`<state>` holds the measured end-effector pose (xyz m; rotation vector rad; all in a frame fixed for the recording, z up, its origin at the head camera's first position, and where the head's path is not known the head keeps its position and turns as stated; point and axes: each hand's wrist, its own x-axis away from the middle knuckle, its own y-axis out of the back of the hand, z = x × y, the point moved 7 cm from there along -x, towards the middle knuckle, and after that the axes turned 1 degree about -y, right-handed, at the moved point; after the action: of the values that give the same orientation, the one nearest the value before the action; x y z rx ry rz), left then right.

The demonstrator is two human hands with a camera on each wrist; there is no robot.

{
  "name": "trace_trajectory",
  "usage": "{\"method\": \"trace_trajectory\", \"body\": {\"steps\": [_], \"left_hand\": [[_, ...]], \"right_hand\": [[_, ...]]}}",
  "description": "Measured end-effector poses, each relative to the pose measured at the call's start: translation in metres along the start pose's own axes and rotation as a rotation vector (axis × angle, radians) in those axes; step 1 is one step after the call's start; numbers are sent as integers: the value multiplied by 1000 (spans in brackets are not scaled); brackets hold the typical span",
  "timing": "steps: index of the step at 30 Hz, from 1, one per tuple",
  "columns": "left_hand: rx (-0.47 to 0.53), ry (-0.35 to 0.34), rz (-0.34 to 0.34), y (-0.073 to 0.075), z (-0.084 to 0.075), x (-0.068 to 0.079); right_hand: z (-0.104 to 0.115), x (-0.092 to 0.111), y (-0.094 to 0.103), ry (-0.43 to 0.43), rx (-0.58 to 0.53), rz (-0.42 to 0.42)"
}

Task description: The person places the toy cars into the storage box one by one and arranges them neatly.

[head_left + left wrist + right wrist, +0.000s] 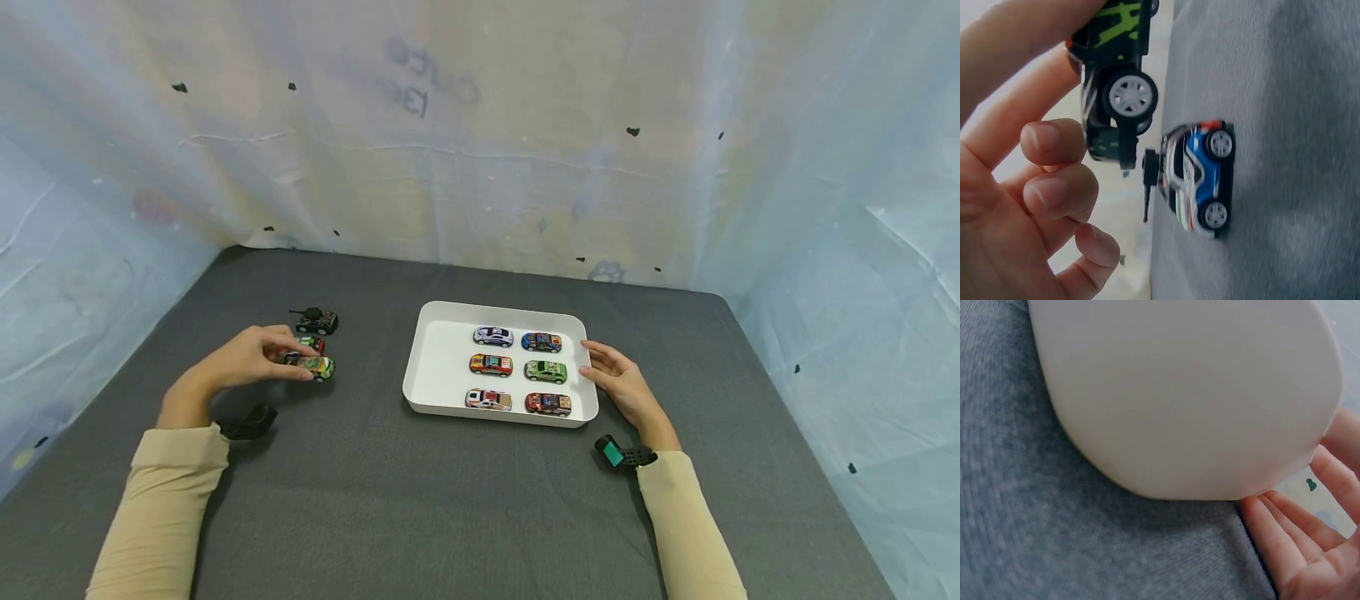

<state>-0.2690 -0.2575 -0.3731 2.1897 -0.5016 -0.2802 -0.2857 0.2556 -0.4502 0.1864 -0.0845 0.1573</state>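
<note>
My left hand (258,357) pinches a green-and-black toy car (321,367) at the left of the table; its big-wheeled side (1130,94) shows in the left wrist view. Partly hidden behind it is a red-and-green toy car (312,343). Farther back stands a black toy vehicle (318,322) with a gun barrel on top. My right hand (621,383) holds the right rim of a white tray (438,367), thumb and fingers at the edge. In the right wrist view, the tray's outer wall (1191,406) fills most of the picture, with fingertips (1254,509) against its lower edge.
Several toy cars stand in two columns in the tray's right part, among them a white car (492,336), a red-yellow car (491,365) and a green car (546,372). Dark grey cloth (465,508) covers the table. Pale sheeting (480,192) hangs behind and at both sides.
</note>
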Motion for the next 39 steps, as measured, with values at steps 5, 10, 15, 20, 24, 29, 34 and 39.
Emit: {"method": "trace_trajectory", "body": {"steps": [5, 10, 15, 20, 24, 29, 34, 39], "left_hand": [[1, -23, 17, -7, -10, -5], [17, -63, 22, -13, -20, -9], [31, -76, 11, -16, -28, -11], [47, -115, -18, -17, -34, -13], [66, -135, -28, -20, -38, -16], [45, -150, -51, -24, -41, -18], [37, -152, -84, -27, -46, -19], [48, -161, -89, -30, -56, -24]], "right_hand": [[0, 0, 0, 1, -9, 3], [0, 1, 0, -1, -11, 3], [1, 1, 0, -2, -9, 2], [1, 1, 0, -1, -2, 2], [1, 1, -1, -1, -2, 1], [1, 0, -1, -3, -9, 3], [2, 1, -2, 0, -5, 6], [1, 0, -1, -7, -5, 0]]}}
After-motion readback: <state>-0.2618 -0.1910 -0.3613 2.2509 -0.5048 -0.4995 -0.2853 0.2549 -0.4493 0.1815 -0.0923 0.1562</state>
